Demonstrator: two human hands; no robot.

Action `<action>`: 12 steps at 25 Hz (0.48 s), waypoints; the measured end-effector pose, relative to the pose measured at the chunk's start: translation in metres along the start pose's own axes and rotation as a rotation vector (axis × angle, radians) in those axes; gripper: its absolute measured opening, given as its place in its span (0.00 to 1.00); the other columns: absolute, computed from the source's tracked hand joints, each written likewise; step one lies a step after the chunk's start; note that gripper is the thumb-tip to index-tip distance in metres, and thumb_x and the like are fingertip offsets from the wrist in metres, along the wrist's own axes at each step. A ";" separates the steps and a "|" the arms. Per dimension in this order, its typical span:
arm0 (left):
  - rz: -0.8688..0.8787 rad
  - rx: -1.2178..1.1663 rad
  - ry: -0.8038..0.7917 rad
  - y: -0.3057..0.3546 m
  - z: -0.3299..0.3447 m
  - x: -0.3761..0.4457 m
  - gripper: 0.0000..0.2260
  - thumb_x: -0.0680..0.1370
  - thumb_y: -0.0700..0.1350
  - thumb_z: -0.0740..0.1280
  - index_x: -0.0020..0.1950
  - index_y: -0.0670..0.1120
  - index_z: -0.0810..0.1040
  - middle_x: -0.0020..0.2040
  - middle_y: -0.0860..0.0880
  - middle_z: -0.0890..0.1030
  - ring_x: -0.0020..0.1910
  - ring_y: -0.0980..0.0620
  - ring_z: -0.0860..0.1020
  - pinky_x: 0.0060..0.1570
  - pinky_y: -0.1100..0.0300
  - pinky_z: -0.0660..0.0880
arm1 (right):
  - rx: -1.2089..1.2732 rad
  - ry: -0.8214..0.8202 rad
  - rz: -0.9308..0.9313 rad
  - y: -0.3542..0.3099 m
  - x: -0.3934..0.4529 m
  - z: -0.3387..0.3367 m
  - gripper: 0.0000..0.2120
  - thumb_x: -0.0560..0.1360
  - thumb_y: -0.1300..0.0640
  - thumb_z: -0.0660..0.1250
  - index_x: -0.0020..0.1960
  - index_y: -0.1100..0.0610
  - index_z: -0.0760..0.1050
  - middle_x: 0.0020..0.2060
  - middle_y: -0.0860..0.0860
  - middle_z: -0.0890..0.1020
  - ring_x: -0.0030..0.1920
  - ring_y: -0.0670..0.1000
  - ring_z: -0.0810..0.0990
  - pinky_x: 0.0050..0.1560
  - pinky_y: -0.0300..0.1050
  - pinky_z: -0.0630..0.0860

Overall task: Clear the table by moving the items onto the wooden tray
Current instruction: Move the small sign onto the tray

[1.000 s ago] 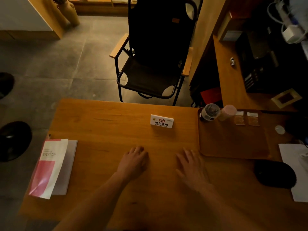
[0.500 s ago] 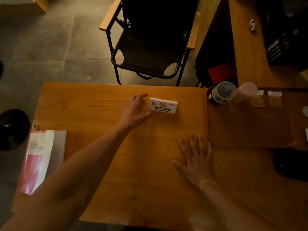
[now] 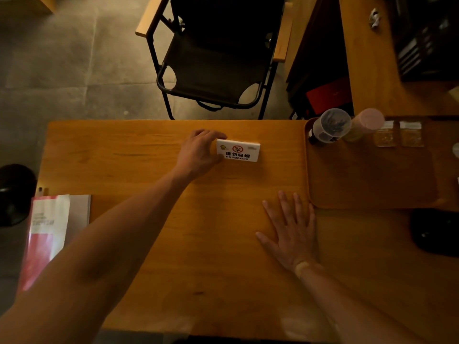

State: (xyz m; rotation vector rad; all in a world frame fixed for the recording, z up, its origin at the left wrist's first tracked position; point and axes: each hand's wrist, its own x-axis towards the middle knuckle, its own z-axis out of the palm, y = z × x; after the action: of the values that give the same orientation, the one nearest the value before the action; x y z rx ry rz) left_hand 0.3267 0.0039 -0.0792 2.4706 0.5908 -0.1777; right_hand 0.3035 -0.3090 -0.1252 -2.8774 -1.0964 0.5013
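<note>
Pinching no-smoking sign (image 3: 238, 150) at its left end w/ left hand (image 3: 198, 152), long axis left-right, right hand (image 3: 291, 232) flat, released.

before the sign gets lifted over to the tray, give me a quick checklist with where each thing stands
1. Left hand has a grip on the sign: ok, fingers curl over its left end with the thumb at the front.
2. Sign off the table: not ok, it looks to be standing on the wood.
3. Bare space on the tray: ok, the near part is bare.
4. Path to the tray clear: ok, nothing lies between the sign and the tray.
5. Right hand out of the way: ok, flat on the table beside the tray's near corner.
6. Cup clear of the landing spot: ok, it stands at the far edge.
</note>
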 end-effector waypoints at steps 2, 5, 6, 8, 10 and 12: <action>0.027 0.017 0.028 -0.001 0.002 -0.002 0.21 0.72 0.45 0.74 0.63 0.51 0.75 0.64 0.49 0.77 0.70 0.44 0.64 0.65 0.45 0.67 | 0.002 0.006 -0.002 0.000 0.000 0.001 0.37 0.73 0.26 0.46 0.79 0.40 0.48 0.80 0.51 0.48 0.79 0.59 0.44 0.74 0.67 0.47; 0.040 0.025 0.031 0.000 0.004 -0.004 0.20 0.71 0.46 0.74 0.62 0.51 0.75 0.62 0.49 0.77 0.68 0.45 0.66 0.62 0.48 0.68 | 0.005 0.011 0.003 0.000 0.000 0.001 0.37 0.74 0.27 0.47 0.79 0.40 0.48 0.80 0.50 0.48 0.79 0.59 0.45 0.74 0.66 0.45; 0.038 0.020 0.027 0.001 0.005 -0.005 0.20 0.71 0.46 0.74 0.62 0.51 0.75 0.62 0.49 0.77 0.67 0.46 0.66 0.61 0.49 0.68 | 0.007 0.013 0.004 0.000 -0.001 0.001 0.37 0.74 0.27 0.47 0.79 0.40 0.48 0.80 0.50 0.49 0.79 0.59 0.45 0.74 0.66 0.45; 0.011 -0.032 0.025 0.004 0.008 -0.010 0.19 0.71 0.47 0.74 0.61 0.50 0.75 0.60 0.49 0.77 0.65 0.46 0.68 0.59 0.51 0.69 | 0.016 0.010 0.008 0.000 -0.003 0.002 0.36 0.75 0.28 0.46 0.79 0.40 0.47 0.80 0.50 0.48 0.79 0.58 0.45 0.74 0.65 0.45; -0.029 -0.127 0.022 0.010 0.012 -0.018 0.19 0.71 0.47 0.74 0.61 0.51 0.75 0.60 0.50 0.77 0.63 0.48 0.68 0.58 0.51 0.70 | 0.022 0.005 0.013 0.001 -0.006 0.001 0.35 0.75 0.28 0.46 0.79 0.41 0.46 0.80 0.50 0.48 0.79 0.58 0.44 0.74 0.65 0.45; -0.032 -0.211 0.017 0.015 0.017 -0.027 0.18 0.71 0.46 0.74 0.60 0.51 0.75 0.58 0.52 0.76 0.63 0.50 0.68 0.59 0.50 0.71 | 0.029 0.001 0.013 0.004 -0.011 0.001 0.34 0.76 0.30 0.46 0.79 0.41 0.47 0.80 0.50 0.48 0.79 0.57 0.45 0.74 0.65 0.46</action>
State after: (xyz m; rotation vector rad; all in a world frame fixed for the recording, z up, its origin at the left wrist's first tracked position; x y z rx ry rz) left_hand 0.3095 -0.0271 -0.0787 2.2616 0.6234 -0.1017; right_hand 0.2978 -0.3196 -0.1233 -2.8614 -1.0613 0.5113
